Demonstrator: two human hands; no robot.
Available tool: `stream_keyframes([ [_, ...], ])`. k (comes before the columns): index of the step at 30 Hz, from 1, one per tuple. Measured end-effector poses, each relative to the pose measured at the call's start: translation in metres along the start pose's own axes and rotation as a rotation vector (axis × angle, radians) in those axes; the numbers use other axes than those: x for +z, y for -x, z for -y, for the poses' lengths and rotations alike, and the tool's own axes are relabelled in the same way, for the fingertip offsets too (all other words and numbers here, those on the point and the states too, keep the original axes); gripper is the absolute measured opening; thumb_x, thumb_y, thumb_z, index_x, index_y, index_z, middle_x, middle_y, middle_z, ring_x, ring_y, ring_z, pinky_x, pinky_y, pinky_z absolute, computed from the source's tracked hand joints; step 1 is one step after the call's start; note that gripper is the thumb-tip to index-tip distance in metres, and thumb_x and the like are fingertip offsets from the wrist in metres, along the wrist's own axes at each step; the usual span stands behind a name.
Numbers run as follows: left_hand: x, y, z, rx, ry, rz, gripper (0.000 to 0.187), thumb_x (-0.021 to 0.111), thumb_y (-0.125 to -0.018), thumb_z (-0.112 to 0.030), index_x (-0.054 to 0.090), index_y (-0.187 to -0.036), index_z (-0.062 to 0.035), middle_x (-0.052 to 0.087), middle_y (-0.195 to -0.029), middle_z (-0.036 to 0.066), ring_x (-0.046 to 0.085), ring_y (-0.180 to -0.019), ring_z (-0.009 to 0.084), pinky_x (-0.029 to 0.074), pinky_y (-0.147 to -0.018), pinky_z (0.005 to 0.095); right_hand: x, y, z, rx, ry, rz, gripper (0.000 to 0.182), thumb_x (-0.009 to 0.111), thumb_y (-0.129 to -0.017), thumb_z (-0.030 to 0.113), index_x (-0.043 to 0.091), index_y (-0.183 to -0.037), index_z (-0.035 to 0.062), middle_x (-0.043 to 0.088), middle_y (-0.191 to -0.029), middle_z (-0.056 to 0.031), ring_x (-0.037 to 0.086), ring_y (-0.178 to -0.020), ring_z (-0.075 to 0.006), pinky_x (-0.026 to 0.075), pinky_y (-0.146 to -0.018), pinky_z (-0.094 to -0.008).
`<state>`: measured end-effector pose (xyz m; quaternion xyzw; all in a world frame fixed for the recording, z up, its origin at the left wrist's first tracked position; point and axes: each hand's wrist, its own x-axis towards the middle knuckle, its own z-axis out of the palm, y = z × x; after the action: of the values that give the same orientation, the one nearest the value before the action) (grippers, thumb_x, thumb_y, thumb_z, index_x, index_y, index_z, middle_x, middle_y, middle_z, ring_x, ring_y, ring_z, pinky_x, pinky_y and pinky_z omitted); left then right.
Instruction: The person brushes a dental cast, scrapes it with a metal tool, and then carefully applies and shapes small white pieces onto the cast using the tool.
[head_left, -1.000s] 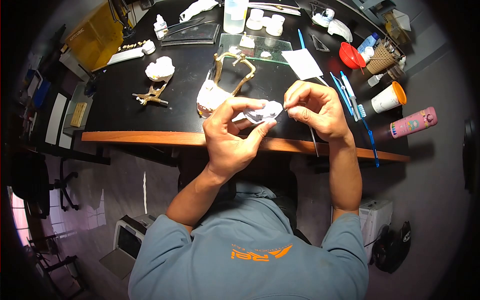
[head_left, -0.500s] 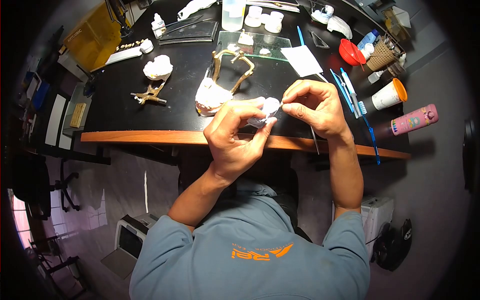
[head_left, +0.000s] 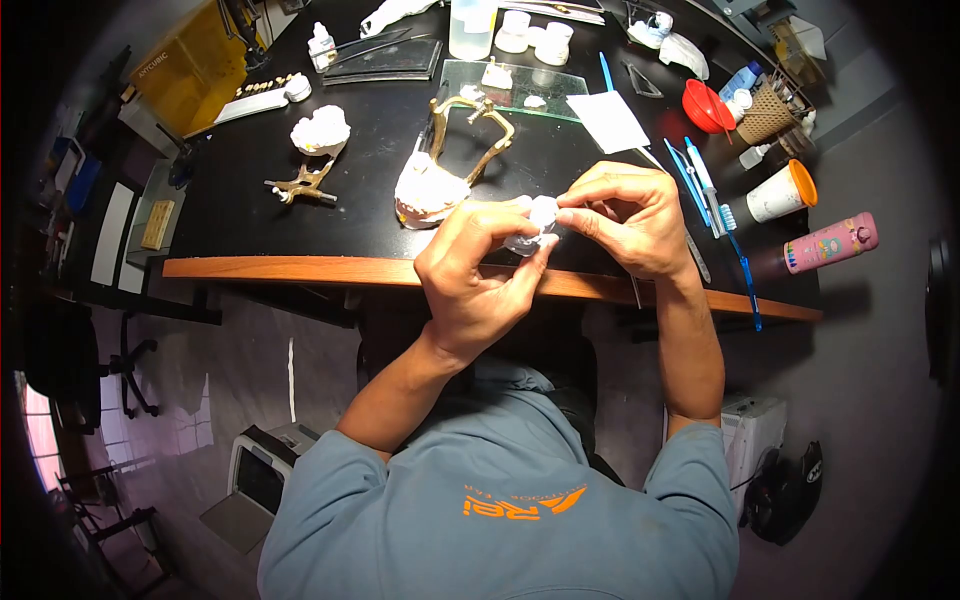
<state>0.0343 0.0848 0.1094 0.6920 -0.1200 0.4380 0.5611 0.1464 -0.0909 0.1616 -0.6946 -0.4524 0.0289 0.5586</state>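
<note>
In the head view, my left hand [head_left: 478, 280] pinches a small white dental cast [head_left: 543, 214] between thumb and fingers, above the table's front edge. My right hand [head_left: 636, 224] meets the cast's right side with thumb and forefinger pressed together; whatever is between those fingertips is too small to name. Just left of the cast stands a plaster dental model [head_left: 428, 192] joined to a brass-coloured articulator frame [head_left: 492, 168]. Farther left, a second plaster model [head_left: 320, 131] rests with another articulator part [head_left: 303, 187].
A glass plate [head_left: 465, 72] with white bits lies behind the models, beside a white paper pad [head_left: 610, 122]. At right are toothbrushes [head_left: 727, 216], a red bowl [head_left: 705, 107], a white cup [head_left: 772, 198] and a pink bottle [head_left: 832, 243]. The wooden table edge [head_left: 300, 269] runs below my hands.
My right fingertips have moved left, from slightly off the cast to against it. The left hand keeps its grip, and the cast is turned a little. The whole view has shifted slightly.
</note>
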Motion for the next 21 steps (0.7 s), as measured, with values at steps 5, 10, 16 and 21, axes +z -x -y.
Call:
stream_keyframes([
  [5, -0.0015, 0.0013, 0.0013, -0.023, 0.033, 0.025, 0.030, 0.087, -0.081, 0.010, 0.069, -0.104, 0.0025, 0.068, -0.108, 0.010, 0.074, -0.101, 0.0180, 0.063, -0.085, 0.0282, 0.0005, -0.0001, -0.0015, -0.009, 0.002, 0.014, 0.012, 0.086, -0.087, 0.001, 0.082, -0.098, 0.0017, 0.074, -0.088, -0.0028, 0.052, -0.066, -0.0017, 0.037, -0.055, -0.0194],
  [10, -0.0030, 0.0032, 0.0047, -0.044, 0.053, 0.042, 0.031, 0.086, -0.081, 0.012, 0.068, -0.105, 0.0036, 0.067, -0.107, 0.011, 0.075, -0.106, 0.0218, 0.065, -0.091, 0.0312, -0.0007, -0.0013, 0.0033, -0.006, 0.017, 0.043, 0.013, 0.086, -0.086, 0.001, 0.082, -0.099, 0.0022, 0.073, -0.091, -0.0016, 0.051, -0.067, -0.0014, 0.037, -0.057, -0.0190],
  [16, -0.0039, 0.0022, 0.0031, -0.070, 0.054, 0.061, 0.032, 0.087, -0.080, 0.011, 0.068, -0.105, 0.0033, 0.067, -0.107, 0.010, 0.075, -0.107, 0.0231, 0.066, -0.091, 0.0310, -0.0018, -0.0013, 0.0068, 0.022, 0.021, 0.068, 0.012, 0.087, -0.086, 0.002, 0.081, -0.097, 0.0027, 0.070, -0.089, 0.0003, 0.049, -0.069, -0.0012, 0.037, -0.059, -0.0192],
  [21, -0.0058, 0.0007, 0.0048, -0.044, 0.057, 0.103, 0.033, 0.088, -0.080, 0.009, 0.068, -0.105, 0.0029, 0.067, -0.107, 0.010, 0.075, -0.108, 0.0230, 0.066, -0.089, 0.0296, -0.0055, -0.0020, 0.0057, 0.017, 0.048, 0.109, 0.011, 0.087, -0.086, 0.003, 0.081, -0.095, 0.0031, 0.069, -0.087, 0.0012, 0.048, -0.068, -0.0012, 0.038, -0.060, -0.0190],
])
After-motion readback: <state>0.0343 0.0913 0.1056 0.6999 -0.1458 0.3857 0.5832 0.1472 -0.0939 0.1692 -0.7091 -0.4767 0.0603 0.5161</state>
